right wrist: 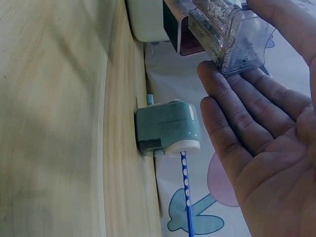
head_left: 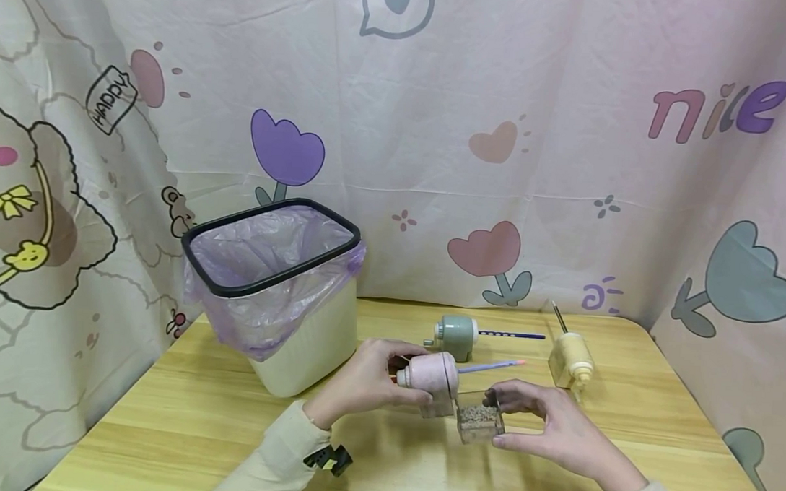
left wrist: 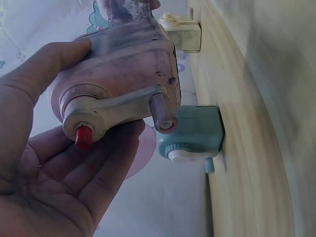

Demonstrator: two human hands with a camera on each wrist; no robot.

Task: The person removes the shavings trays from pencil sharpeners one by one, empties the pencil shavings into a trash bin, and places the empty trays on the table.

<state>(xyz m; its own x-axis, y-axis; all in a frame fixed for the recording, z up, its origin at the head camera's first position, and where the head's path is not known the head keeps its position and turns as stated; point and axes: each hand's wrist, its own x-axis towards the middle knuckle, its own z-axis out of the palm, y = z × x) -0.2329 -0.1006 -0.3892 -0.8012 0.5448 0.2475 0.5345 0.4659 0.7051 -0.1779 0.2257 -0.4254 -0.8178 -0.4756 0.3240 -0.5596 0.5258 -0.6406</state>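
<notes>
My cream sleeves (head_left: 278, 447) come in over the near part of the wooden bench (head_left: 385, 469); my two hands are apart from each other, each with something in its grasp. My right hand (head_left: 555, 428) pinches a clear drawer (head_left: 480, 420) between thumb and fingers, with shavings inside it; my left hand (head_left: 375, 378) is clamped on the pink sharpener (head_left: 430, 373), thumb on one side and fingers on the other. The sharpener is between my hands, nearer the left, raised off the bench; the drawer is just to its right, though I cannot tell whether their edges touch. The crank (left wrist: 126, 106) is on the sharpener's left end, a red tip (left wrist: 84, 138) showing at its hub; a lilac pencil (head_left: 489, 367) sticks out of the right end, above the drawer.

Beyond my left forearm stands a pale bin (head_left: 314, 351), black-rimmed and lined with a purple bag (head_left: 280, 306); past my right hand sits a yellow sharpener (head_left: 571, 356) with a pencil (head_left: 559, 318) pointing up and back; behind the pink one is a green sharpener (head_left: 457, 339), a dotted blue pencil (head_left: 512, 336) running rightward from it; last comes the printed cloth (head_left: 405, 94).
</notes>
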